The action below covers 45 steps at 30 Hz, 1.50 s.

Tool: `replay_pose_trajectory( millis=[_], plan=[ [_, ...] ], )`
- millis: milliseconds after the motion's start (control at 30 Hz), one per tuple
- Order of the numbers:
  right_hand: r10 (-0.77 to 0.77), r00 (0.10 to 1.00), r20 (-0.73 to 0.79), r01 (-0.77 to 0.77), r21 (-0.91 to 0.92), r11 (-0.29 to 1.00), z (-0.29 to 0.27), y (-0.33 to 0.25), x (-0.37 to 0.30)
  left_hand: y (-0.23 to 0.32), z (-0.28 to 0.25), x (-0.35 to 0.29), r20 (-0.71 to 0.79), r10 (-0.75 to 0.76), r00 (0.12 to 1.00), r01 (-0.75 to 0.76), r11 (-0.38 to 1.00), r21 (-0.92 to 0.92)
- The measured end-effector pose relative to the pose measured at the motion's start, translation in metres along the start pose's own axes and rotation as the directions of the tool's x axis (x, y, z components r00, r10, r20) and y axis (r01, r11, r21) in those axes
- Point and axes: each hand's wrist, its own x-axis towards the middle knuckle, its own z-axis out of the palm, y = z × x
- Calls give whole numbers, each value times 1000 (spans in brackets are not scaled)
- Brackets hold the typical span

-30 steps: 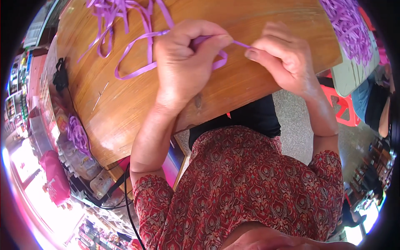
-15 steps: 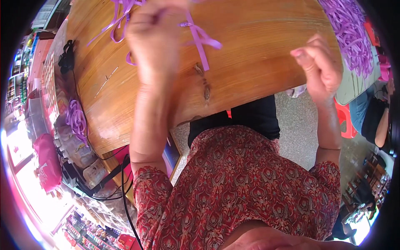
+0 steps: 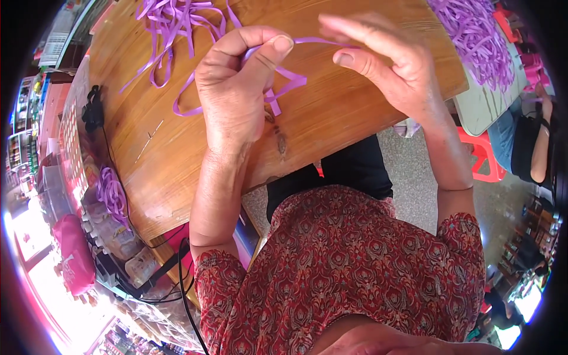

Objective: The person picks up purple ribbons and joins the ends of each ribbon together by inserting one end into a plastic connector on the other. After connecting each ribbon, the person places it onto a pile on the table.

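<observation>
My left hand (image 3: 236, 89) pinches a narrow purple ribbon (image 3: 319, 41) between thumb and forefinger above the wooden table. One stretch of the ribbon runs from the fingertips to the right, and other lengths loop below and beside the hand. Facing it from the right, my right hand (image 3: 393, 65) is open, thumb apart from the outstretched, slightly blurred fingers. The ribbon's right stretch reaches close to that thumb; whether they touch I cannot tell. A loose heap of purple ribbons (image 3: 177, 18) lies on the table beyond my left hand.
A large pile of purple ribbons (image 3: 473, 44) covers a pale surface right of the wooden table (image 3: 331, 112). Black cable (image 3: 107, 142) runs along the table's left edge, near a purple ribbon bundle (image 3: 111, 194). A red stool (image 3: 488, 163) and another person's arm (image 3: 539, 154) are at right.
My left hand has come nearer and now shows a ribbon pinched in it. My right hand has moved left and forward, and its curled fingers have opened.
</observation>
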Motion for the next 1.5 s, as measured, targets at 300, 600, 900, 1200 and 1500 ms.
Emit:
replay_pose_trajectory(
  millis=[300, 600, 900, 1200, 1500],
  plan=[
    [52, 993, 107, -63, 102, 993, 2, 4, -5, 2, -3, 1, -1, 174, 985, -166, 941, 294],
    [310, 938, 157, -326, 708, 627, 17, -5, -5, -21, 9, -2, -7, 21, 1000, -20, 984, 176],
    [108, 986, -126, -78, 219, 973, 36, 10, -7, -26, 17, -9, -14, 18, 1000, -17, 994, 109],
    [-12, 979, -204, -33, -216, 976, 30, -24, 4, -23, 15, -7, -79, -3, 997, 22, 969, 244],
    [-334, 929, -160, 323, 792, 518, 38, 12, 20, -15, 10, -9, 120, -240, 963, 262, 938, -227]
  ],
)
